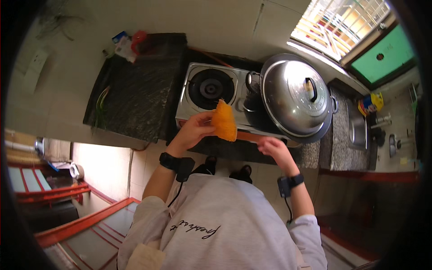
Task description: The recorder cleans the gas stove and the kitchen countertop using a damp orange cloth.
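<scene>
My left hand [195, 130] pinches an orange, fibrous scrubbing cloth [224, 121] with a frayed upper edge, above the front of a two-burner gas stove [239, 79]. From behind the cloth a flat reddish-brown strip [249, 136] runs to my right hand [275, 150], whose curled fingers grip its end. The strip and these fingers are blurred, and the cloth hides the strip's other end. The left burner [211, 88] is bare. A large wok with a domed metal lid [293, 98] covers the right side of the stove.
A dark pot [254, 111] stands partly under the wok. Spring onions [100, 108] lie on the dark stone counter [135, 91] at left, with packets [126, 47] at its back. At right are a metal sink [357, 130] and a yellow-and-blue container [370, 104].
</scene>
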### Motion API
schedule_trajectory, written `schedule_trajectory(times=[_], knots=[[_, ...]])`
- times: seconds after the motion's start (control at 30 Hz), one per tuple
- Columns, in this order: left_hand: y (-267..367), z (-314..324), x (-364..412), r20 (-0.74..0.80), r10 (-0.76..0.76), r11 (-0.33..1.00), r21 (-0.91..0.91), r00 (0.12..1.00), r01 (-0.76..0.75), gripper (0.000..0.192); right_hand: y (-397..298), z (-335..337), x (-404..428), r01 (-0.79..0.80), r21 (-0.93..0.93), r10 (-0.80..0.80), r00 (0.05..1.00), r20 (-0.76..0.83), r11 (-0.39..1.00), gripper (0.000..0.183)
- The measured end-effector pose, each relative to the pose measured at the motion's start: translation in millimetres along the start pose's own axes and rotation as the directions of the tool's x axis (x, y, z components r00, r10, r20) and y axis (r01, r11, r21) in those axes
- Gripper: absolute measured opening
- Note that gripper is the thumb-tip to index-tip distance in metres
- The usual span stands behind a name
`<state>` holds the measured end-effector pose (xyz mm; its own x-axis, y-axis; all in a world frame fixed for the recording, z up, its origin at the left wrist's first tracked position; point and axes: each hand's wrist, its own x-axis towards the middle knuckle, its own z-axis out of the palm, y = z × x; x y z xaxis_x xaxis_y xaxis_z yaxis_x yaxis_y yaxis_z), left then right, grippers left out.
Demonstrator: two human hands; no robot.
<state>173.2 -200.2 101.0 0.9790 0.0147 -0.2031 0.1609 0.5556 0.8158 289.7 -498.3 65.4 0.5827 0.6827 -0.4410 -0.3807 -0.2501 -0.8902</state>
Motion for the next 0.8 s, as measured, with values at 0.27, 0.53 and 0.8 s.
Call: schedule_trajectory(times=[0.27,0.53,0.8], knots=[[-23.1,-7.2,15.1,-0.031,-0.04,0.994,0.101,0.999,0.042,0.035,-30.6,77.7,61.6,0.043,0.37,-0.052,0.999,0.015,0.928,0.016],[-57.6,-22.9,14.2,-0.259,-0.077,0.928,0.335,0.963,0.165,0.043,-16.3,109.1,77.1,0.215,0.316,-0.156,0.967,-0.202,0.924,0.013],[-48.6,-15.4,24.9,-0.059,-0.118,0.983,0.135,0.991,0.125,0.039,-11.5,121.8,83.4,0.286,0.08,-0.276,0.953,-0.122,0.955,0.024]])
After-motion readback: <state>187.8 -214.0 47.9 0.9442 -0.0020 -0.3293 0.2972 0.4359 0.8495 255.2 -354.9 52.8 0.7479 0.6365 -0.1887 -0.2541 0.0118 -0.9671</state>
